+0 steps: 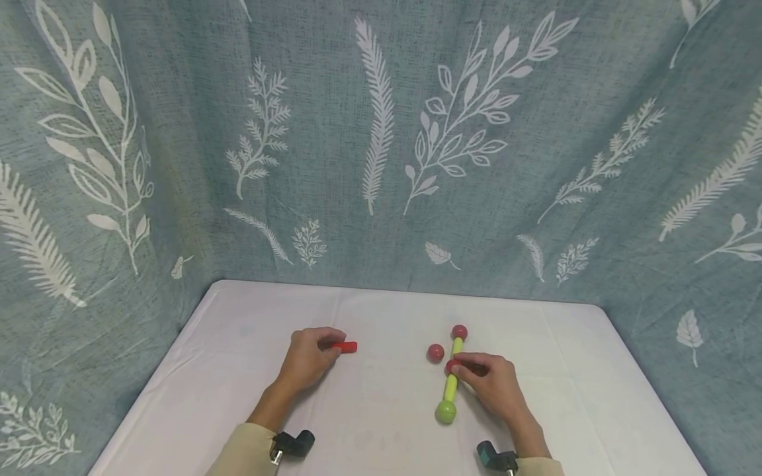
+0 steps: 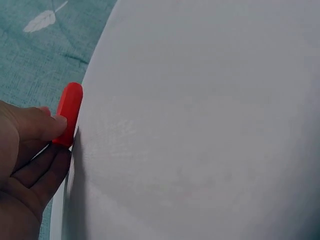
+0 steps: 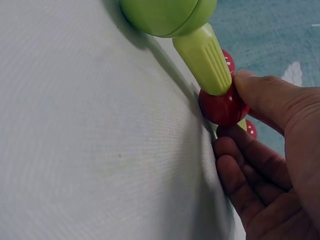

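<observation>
Between thumb and fingers, my left hand [image 1: 309,357] pinches a short red stick [image 2: 70,112] just over the white table. My right hand [image 1: 491,383] grips the dark red ball [image 3: 225,106] in the middle of a joined chain. From that ball one yellow-green stick [image 1: 450,389] runs toward me to a larger green ball [image 1: 445,412]. Another yellow-green stick [image 1: 457,346] leads away to a red ball [image 1: 459,332] at the far end. Fingers partly cover the middle ball in the head view.
A loose red ball [image 1: 435,353] lies left of the chain, apart from it. The white-covered table [image 1: 369,423] ends at a blue-green leaf-patterned curtain [image 1: 333,165] behind and at both sides.
</observation>
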A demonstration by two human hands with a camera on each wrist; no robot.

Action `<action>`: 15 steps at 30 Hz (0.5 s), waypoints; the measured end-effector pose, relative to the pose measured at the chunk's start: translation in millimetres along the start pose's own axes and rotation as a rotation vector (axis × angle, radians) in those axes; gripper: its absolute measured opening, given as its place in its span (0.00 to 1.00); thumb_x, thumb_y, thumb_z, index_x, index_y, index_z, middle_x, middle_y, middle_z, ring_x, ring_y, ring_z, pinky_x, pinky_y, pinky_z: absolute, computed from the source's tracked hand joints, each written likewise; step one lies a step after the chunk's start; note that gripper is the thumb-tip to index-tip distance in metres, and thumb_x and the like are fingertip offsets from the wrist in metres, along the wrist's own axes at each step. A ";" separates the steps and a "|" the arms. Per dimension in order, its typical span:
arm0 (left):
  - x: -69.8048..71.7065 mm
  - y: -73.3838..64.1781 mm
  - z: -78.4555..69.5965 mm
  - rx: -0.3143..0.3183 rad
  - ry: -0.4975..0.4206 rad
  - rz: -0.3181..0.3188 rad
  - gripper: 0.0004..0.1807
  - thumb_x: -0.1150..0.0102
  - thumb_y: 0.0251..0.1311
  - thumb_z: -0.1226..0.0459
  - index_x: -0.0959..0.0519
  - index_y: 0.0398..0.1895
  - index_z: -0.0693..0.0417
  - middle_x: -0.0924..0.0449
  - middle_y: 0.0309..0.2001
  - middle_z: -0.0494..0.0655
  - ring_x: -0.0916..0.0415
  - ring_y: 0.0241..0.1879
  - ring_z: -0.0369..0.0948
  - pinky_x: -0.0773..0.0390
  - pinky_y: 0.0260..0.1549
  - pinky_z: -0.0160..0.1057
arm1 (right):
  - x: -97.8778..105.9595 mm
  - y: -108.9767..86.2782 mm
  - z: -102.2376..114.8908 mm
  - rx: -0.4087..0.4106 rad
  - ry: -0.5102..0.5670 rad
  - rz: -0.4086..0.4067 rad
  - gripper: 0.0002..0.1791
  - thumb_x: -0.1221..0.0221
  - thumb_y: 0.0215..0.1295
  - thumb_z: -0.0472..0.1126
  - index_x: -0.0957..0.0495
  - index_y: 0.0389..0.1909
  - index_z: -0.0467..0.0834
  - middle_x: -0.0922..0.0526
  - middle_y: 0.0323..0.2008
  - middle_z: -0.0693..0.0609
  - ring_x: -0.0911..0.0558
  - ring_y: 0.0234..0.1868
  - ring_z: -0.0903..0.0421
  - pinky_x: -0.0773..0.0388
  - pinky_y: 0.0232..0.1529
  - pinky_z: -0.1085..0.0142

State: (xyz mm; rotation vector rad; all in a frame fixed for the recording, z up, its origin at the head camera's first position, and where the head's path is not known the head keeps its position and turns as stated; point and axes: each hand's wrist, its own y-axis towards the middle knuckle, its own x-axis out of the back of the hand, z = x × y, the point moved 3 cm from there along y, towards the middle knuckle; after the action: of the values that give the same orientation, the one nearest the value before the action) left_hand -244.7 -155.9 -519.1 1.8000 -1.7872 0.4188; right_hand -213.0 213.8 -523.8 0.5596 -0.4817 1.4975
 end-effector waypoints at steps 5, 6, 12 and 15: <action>0.8 -7.9 -6.3 0.033 -0.048 -0.037 0.14 0.27 0.61 0.76 0.08 0.49 0.58 0.06 0.48 0.51 0.10 0.54 0.51 0.14 0.60 0.56 | -0.6 -0.5 -1.1 -0.014 0.012 0.002 0.12 0.24 0.67 0.43 0.07 0.51 0.52 0.05 0.46 0.56 0.10 0.48 0.60 0.15 0.50 0.71; 0.2 -9.7 -8.3 0.043 -0.067 -0.044 0.14 0.28 0.61 0.76 0.08 0.49 0.58 0.06 0.48 0.51 0.10 0.53 0.50 0.14 0.59 0.55 | -0.5 -0.6 -1.1 -0.017 0.011 0.001 0.12 0.24 0.67 0.42 0.07 0.51 0.53 0.05 0.46 0.57 0.09 0.48 0.59 0.14 0.50 0.70; -8.2 -23.6 -25.4 0.135 -0.192 -0.069 0.13 0.30 0.63 0.75 0.08 0.48 0.58 0.06 0.45 0.50 0.08 0.47 0.46 0.11 0.51 0.43 | 0.5 -1.5 -0.1 -0.015 0.003 -0.003 0.12 0.25 0.68 0.41 0.07 0.50 0.52 0.05 0.47 0.55 0.09 0.50 0.58 0.13 0.52 0.68; -15.5 -33.6 -35.3 0.171 -0.248 -0.046 0.12 0.29 0.63 0.74 0.09 0.48 0.58 0.06 0.45 0.51 0.07 0.47 0.46 0.10 0.51 0.42 | 0.5 -1.7 0.2 -0.012 0.009 -0.003 0.11 0.25 0.68 0.42 0.07 0.50 0.51 0.05 0.46 0.54 0.09 0.50 0.57 0.13 0.51 0.68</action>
State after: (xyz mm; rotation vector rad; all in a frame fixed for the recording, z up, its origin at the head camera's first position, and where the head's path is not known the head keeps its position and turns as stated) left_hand -206.8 -124.4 -505.9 2.0854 -1.9200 0.3511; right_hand -211.3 214.1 -523.4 0.5439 -0.4825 1.4924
